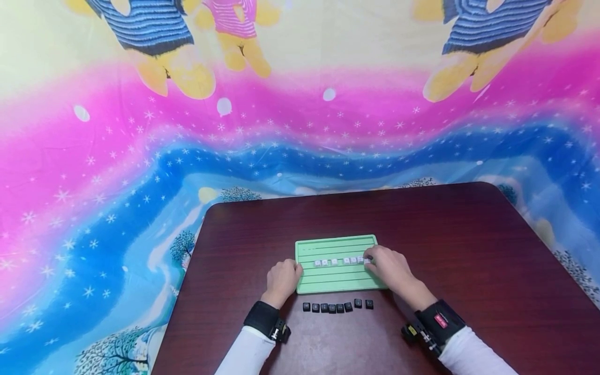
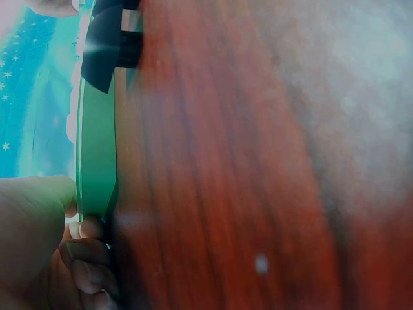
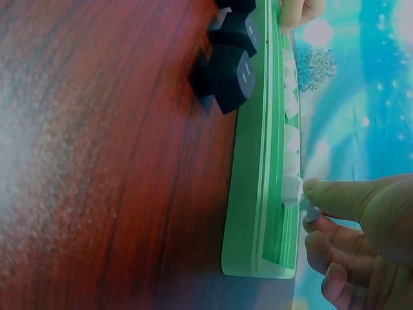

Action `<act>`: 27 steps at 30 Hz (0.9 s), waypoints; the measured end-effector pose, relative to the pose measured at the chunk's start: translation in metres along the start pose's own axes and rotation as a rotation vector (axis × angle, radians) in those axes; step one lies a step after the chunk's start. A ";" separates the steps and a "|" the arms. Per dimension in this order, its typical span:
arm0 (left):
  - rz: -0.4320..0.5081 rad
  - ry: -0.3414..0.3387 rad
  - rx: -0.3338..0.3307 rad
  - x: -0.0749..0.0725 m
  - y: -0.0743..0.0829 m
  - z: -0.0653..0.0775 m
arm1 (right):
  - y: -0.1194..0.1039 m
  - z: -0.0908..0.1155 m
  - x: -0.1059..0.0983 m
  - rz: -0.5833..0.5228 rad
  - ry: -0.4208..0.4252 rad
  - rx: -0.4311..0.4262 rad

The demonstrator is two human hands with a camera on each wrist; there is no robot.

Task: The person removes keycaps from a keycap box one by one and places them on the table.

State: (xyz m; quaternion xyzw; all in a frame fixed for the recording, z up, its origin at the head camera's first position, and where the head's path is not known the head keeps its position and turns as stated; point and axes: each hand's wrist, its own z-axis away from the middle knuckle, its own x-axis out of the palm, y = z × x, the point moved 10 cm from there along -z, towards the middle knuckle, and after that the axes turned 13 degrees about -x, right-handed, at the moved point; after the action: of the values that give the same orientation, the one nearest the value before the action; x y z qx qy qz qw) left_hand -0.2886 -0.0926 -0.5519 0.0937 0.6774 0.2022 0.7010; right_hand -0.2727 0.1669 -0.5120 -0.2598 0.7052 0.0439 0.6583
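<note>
A shallow green tray [image 1: 337, 284] with ridges across it lies on the table. Its left edge is gripped by my left hand [image 1: 283, 280], the thumb over the rim and the fingers curled low against the side in the left wrist view. Several white keycaps [image 1: 334, 262] stand in a row along the tray's middle, with gaps between some of them. At the right end of that row my right hand [image 1: 391, 266] pinches a white keycap [image 3: 313, 214] between thumb and index finger, partly hidden by the fingertips, right beside the last keycap [image 3: 292, 190] standing in the row.
Several black keycaps [image 1: 332, 308] form an uneven row on the dark wooden table [image 1: 244, 234], just in front of the tray. Both wrists wear black straps with small cameras. A printed cloth [image 1: 300, 120] hangs behind the table's far edge.
</note>
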 end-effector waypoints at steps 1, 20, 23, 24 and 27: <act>0.000 -0.002 -0.001 0.000 0.000 0.000 | -0.001 0.000 -0.001 0.002 0.004 -0.004; -0.011 -0.014 -0.012 0.003 -0.001 0.000 | -0.027 0.007 -0.008 -0.009 0.035 -0.080; -0.011 -0.010 -0.010 0.003 -0.001 -0.001 | -0.030 0.009 -0.007 -0.013 0.025 -0.074; -0.009 -0.008 -0.007 0.003 -0.001 0.000 | -0.031 0.009 -0.007 -0.015 0.023 -0.074; -0.010 -0.008 -0.006 0.003 -0.001 -0.001 | -0.035 0.011 -0.008 -0.016 0.026 -0.081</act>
State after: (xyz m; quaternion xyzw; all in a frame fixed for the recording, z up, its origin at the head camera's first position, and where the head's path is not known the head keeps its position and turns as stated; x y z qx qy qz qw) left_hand -0.2890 -0.0920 -0.5549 0.0892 0.6745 0.2002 0.7050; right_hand -0.2479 0.1441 -0.4963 -0.2925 0.7091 0.0636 0.6384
